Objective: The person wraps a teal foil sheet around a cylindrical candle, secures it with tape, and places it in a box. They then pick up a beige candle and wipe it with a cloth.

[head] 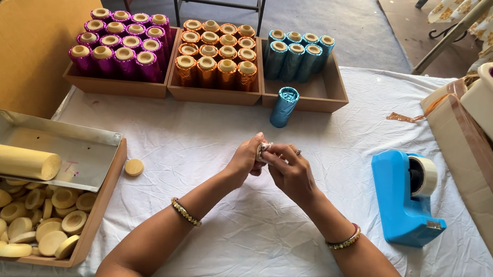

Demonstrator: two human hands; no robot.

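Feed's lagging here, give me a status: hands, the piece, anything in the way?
Left hand and right hand together mid-table, pinching a small pale piece. Blue tape dispenser to the right, foil-wrapped blue roll lying beyond. Nothing between.

The small pale piece (263, 150) is pinched between the fingertips of both hands, above the middle of the white cloth. Only a sliver of it shows, whitish and rounded at its top edge; the rest is hidden inside the grip (its full shape cannot be told). The left hand (245, 161) closes on it from the left, thumb and fingers curled toward the piece. The right hand (290, 171) meets it from the right, fingers bent over it, a ring on one finger. The two hands touch each other at the piece, held just clear of the cloth.
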